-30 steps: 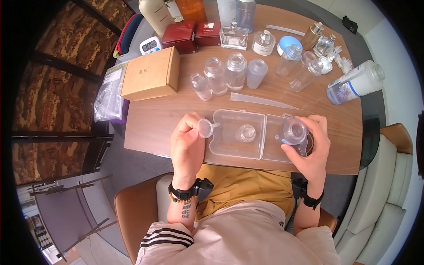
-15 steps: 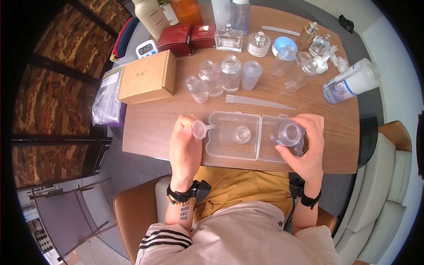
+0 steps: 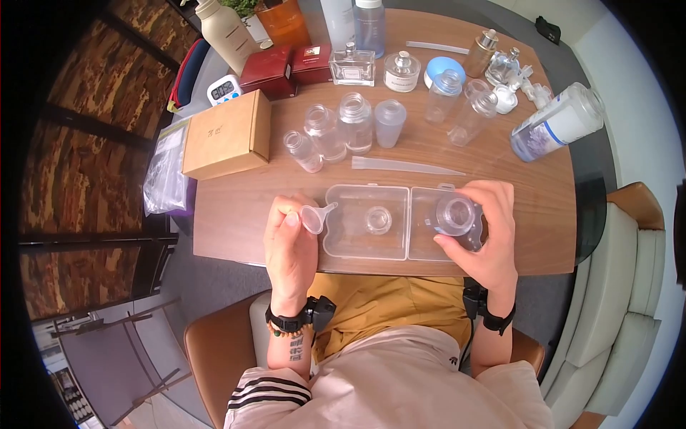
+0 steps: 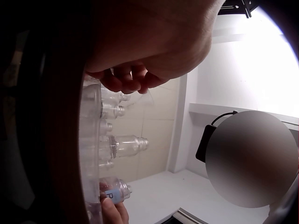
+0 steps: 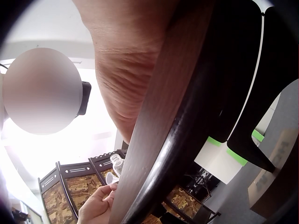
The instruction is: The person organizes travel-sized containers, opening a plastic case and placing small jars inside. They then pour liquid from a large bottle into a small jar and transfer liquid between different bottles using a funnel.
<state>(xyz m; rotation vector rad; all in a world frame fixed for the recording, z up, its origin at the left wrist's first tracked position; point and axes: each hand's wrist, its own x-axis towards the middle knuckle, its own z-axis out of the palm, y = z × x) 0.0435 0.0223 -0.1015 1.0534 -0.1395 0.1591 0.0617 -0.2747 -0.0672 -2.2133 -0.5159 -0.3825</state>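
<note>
In the head view the left hand (image 3: 289,243) pinches a small clear funnel (image 3: 313,219) by its rim, spout pointing up and right, at the left end of a clear hinged case (image 3: 350,247). A small clear jar (image 3: 378,220) sits in the case's left half. Over the right half, the right hand (image 3: 493,232) grips a clear round bottle (image 3: 455,214) between thumb and fingers, its mouth uncovered. A blue label marked P shows on that bottle (image 4: 113,195) in the left wrist view. The right wrist view hides the right hand's fingers.
Several clear bottles (image 3: 355,125) stand behind the case, with a long translucent strip (image 3: 404,166) between. At the left is a cardboard box (image 3: 227,136); at the right leans a large labelled bottle (image 3: 557,123). Perfume bottles (image 3: 353,66) and red boxes (image 3: 270,74) line the back.
The head view has shifted, so the whole scene sits slightly differently. The funnel's spout tilts further upward in the left hand. Both hands keep their holds.
</note>
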